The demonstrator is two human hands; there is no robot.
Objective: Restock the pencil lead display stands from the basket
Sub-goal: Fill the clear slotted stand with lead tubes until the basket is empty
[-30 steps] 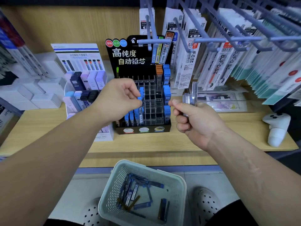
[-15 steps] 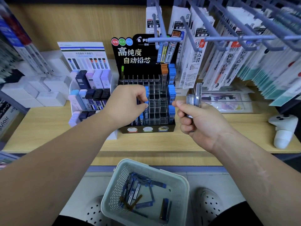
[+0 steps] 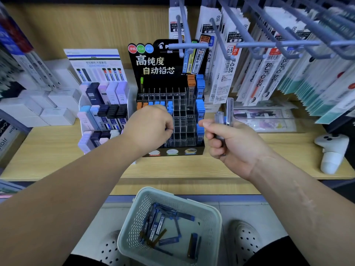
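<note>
- Skirting the white stand (image 3: 103,112), left of the left hand (image 3: 151,127).
- Curling that hand against the slots of the black stand (image 3: 163,81); not showing whether anything is pinched.
- Leaving loose cases (image 3: 184,215) in the basket (image 3: 132,223), below between the hands.
- Clutching a bundle (image 3: 228,110) upright in the right hand (image 3: 230,139); likely light, stiff, slick, so pinching the long sides.
- Minding hooks (image 3: 192,45) overhanging above the hands, crowding the black stand's top.
</note>
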